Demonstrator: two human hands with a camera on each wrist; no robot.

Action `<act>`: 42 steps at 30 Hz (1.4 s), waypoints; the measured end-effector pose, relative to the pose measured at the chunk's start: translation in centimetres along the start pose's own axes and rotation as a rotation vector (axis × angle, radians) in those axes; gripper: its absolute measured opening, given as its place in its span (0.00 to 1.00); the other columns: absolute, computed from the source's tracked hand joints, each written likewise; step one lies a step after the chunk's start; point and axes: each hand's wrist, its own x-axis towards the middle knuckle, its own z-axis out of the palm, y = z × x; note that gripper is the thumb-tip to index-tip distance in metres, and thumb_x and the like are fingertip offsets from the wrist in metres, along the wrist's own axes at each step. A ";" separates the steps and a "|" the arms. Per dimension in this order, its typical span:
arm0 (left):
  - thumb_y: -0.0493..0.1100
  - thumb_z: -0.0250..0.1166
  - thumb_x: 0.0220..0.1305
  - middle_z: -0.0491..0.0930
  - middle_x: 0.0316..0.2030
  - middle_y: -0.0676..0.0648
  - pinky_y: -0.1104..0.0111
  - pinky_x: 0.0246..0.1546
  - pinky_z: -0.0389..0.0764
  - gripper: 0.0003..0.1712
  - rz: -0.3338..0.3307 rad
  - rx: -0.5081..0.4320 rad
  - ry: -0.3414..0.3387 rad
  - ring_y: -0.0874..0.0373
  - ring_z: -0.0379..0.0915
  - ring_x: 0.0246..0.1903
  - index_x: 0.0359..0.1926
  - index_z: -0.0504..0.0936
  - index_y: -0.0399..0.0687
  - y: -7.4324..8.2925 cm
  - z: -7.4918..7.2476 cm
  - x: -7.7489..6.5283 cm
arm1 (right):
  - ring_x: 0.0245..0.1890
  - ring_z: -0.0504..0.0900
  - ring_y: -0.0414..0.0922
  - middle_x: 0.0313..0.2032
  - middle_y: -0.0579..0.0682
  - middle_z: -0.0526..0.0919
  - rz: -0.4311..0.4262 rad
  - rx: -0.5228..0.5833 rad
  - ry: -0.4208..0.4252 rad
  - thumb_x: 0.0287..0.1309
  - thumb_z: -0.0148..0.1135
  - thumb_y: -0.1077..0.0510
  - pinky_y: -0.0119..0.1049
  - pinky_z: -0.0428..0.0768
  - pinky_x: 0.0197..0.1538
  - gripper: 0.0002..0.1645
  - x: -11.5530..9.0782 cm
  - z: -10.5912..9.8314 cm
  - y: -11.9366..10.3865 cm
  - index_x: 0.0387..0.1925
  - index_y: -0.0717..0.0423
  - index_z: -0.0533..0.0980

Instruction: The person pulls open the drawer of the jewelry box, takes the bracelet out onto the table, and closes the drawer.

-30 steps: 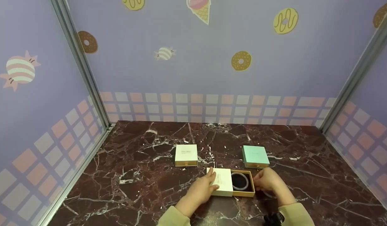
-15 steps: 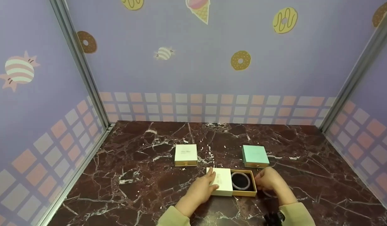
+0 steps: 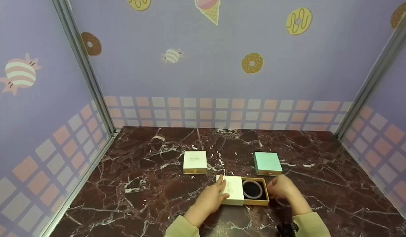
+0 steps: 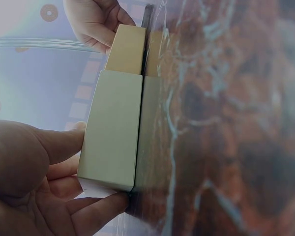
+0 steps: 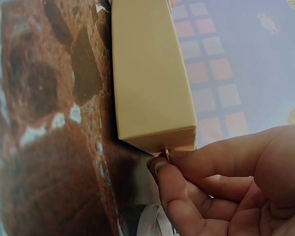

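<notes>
A cream jewelry box (image 3: 232,190) lies on the table with its gold drawer (image 3: 255,203) slid out to the right. Inside the drawer, a pale bangle (image 3: 245,190) surrounds a black cushion (image 3: 253,190). My left hand (image 3: 209,198) grips the sleeve at its left end, thumb on top and fingers round the end, as the left wrist view shows. At the drawer's right end, my right hand (image 3: 282,188) pinches a small pull tab (image 5: 167,153) between thumb and forefinger. Another clear bangle (image 5: 148,222) lies on the table beneath the right hand, partly hidden.
Behind, to the left, stands a second cream box (image 3: 195,161), shut. A mint-green box (image 3: 268,162) is at the back right, just beyond the right hand. Patterned panels (image 3: 209,113) wall in the dark red marbled table (image 3: 150,204) at the back and sides.
The drawer has slid slightly farther right, together with the right hand, and more of the bangle shows. The left hand has kept its place on the sleeve.
</notes>
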 end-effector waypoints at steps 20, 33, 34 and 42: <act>0.48 0.66 0.70 0.63 0.77 0.40 0.39 0.70 0.70 0.35 0.000 0.022 0.014 0.32 0.72 0.67 0.72 0.71 0.37 0.0 0.1 0.1 | 0.32 0.84 0.48 0.39 0.63 0.89 -0.061 0.001 0.246 0.62 0.67 0.64 0.38 0.80 0.31 0.08 -0.1 -0.1 -1.6 0.40 0.64 0.87; 0.47 0.66 0.70 0.62 0.77 0.40 0.39 0.71 0.68 0.34 0.003 0.012 0.013 0.34 0.71 0.68 0.72 0.71 0.37 0.0 0.1 0.0 | 0.39 0.87 0.55 0.41 0.61 0.90 -0.156 -0.021 0.276 0.62 0.68 0.65 0.48 0.87 0.41 0.06 0.1 1.8 -2.5 0.39 0.61 0.88; 0.47 0.66 0.70 0.62 0.77 0.40 0.39 0.71 0.69 0.34 0.004 0.010 0.015 0.34 0.71 0.68 0.72 0.71 0.37 0.0 0.1 0.0 | 0.40 0.88 0.56 0.41 0.61 0.90 -0.166 -0.024 0.275 0.62 0.68 0.65 0.49 0.87 0.42 0.06 0.0 1.9 -2.5 0.39 0.61 0.88; 0.47 0.66 0.70 0.62 0.77 0.40 0.39 0.71 0.69 0.34 0.001 0.007 0.016 0.35 0.72 0.68 0.72 0.72 0.37 0.0 0.1 0.1 | 0.39 0.88 0.55 0.40 0.59 0.90 -0.197 -0.045 0.248 0.60 0.69 0.67 0.47 0.88 0.40 0.05 -0.2 2.6 -2.9 0.37 0.61 0.89</act>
